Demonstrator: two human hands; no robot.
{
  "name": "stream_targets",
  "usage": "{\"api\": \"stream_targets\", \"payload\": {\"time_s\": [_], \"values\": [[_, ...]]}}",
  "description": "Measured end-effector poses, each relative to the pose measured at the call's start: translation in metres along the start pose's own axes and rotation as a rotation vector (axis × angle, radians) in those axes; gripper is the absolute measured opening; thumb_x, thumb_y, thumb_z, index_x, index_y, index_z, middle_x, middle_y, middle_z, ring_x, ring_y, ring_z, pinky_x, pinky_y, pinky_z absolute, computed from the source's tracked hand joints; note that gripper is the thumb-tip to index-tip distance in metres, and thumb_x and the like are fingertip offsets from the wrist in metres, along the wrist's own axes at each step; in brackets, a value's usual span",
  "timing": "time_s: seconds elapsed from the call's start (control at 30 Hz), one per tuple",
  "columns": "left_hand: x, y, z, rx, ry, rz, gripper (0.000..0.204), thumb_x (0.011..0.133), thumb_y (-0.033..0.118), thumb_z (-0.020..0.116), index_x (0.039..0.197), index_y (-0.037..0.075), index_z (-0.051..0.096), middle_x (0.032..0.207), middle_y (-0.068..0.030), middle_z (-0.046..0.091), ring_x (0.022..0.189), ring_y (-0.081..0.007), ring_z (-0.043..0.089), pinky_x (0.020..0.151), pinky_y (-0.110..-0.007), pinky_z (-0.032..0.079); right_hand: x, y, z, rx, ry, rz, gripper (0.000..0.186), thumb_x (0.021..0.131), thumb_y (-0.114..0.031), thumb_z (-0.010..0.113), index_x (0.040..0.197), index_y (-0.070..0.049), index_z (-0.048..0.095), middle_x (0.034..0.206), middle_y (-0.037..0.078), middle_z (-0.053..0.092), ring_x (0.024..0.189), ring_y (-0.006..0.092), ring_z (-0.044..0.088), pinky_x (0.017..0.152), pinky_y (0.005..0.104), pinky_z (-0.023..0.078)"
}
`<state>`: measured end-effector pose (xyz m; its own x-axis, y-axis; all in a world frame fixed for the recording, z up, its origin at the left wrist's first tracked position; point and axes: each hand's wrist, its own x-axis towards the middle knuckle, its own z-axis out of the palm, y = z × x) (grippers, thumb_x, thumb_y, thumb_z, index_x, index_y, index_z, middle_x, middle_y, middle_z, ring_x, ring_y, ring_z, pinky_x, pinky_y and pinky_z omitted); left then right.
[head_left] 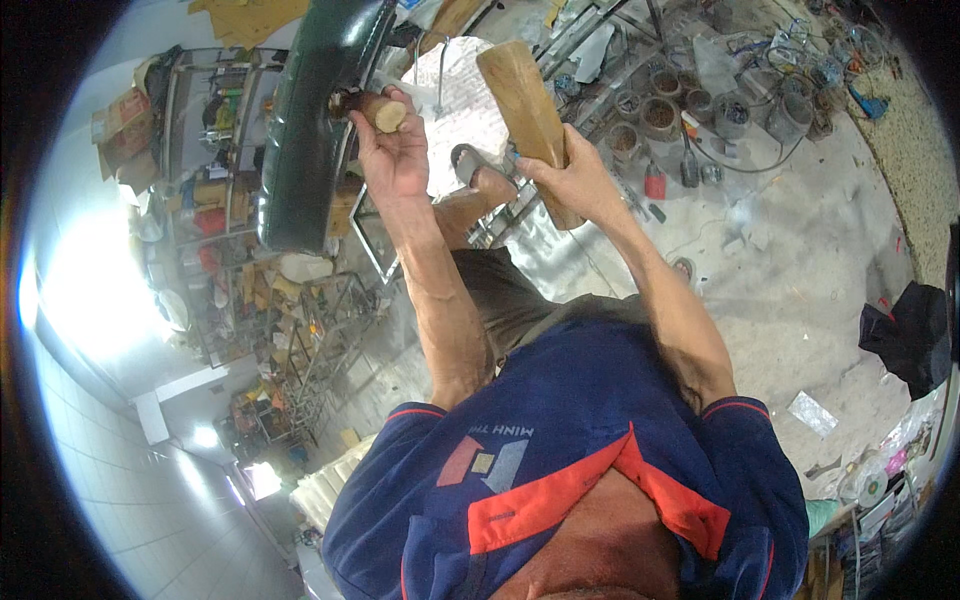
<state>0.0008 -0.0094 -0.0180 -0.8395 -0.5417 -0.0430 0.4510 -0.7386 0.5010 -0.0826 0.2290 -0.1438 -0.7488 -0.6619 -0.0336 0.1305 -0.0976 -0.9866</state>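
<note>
A short round wooden leg, dark brown with a pale end, sticks out from the side of a long dark green padded cushion. My left hand has its fingers curled round the leg. Whether the leg is fixed to the cushion is hidden. To the right, my right hand grips a thick wooden block near its lower part, thumb across its face. The block is held tilted in the air, apart from the cushion and the leg.
Several open tubs of small parts stand on the floor at the far right, beside a red bottle and cables. Cluttered shelves and metal frames line the left. A black cloth or bag lies at the right. My sandalled foot shows between my hands.
</note>
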Motion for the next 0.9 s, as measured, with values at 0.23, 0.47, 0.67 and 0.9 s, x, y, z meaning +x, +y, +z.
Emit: {"api": "stream_targets", "payload": {"time_s": [0.23,0.47,0.67,0.9], "values": [[0.014,0.009,-0.003,0.013,0.042,0.029,0.045,0.109,0.037,0.062,0.128,-0.003,0.063,0.123,-0.0194,0.067,0.111,-0.0349,0.066,0.078,-0.038,0.057,-0.014,-0.043,0.020,0.046,0.026,-0.145,0.062,0.081,-0.030,0.091,0.120,0.007,0.059,0.104,0.029,0.076,0.097,0.0403,0.078,0.085,0.0461,0.060],[0.017,0.011,0.006,0.144,0.212,0.132,0.035,0.106,0.036,0.067,0.121,0.004,0.070,0.112,-0.0133,0.073,0.104,-0.0274,0.067,0.078,-0.038,0.055,-0.016,-0.089,0.042,0.125,0.070,-0.393,0.058,0.084,-0.027,0.090,0.114,0.005,0.052,0.088,0.029,0.072,0.086,0.0480,0.076,0.070,0.0488,0.060],[0.024,0.009,-0.001,0.244,0.308,0.190,0.038,0.105,0.038,0.068,0.125,0.006,0.070,0.122,-0.0113,0.074,0.121,-0.0301,0.068,0.101,-0.050,0.056,-0.009,-0.093,0.066,-0.079,0.129,-0.467,0.053,0.085,-0.020,0.089,0.111,0.005,0.050,0.085,0.024,0.073,0.077,0.0366,0.078,0.065,0.0436,0.059],[0.031,0.009,0.001,0.308,0.365,0.284,0.042,0.111,0.042,0.059,0.134,0.008,0.067,0.132,-0.0100,0.073,0.127,-0.0294,0.066,0.112,-0.054,0.050,0.016,-0.071,0.084,-0.220,0.060,-0.387,0.058,0.086,-0.033,0.086,0.107,0.005,0.048,0.080,0.031,0.069,0.079,0.0530,0.072,0.067,0.0561,0.058]]}}
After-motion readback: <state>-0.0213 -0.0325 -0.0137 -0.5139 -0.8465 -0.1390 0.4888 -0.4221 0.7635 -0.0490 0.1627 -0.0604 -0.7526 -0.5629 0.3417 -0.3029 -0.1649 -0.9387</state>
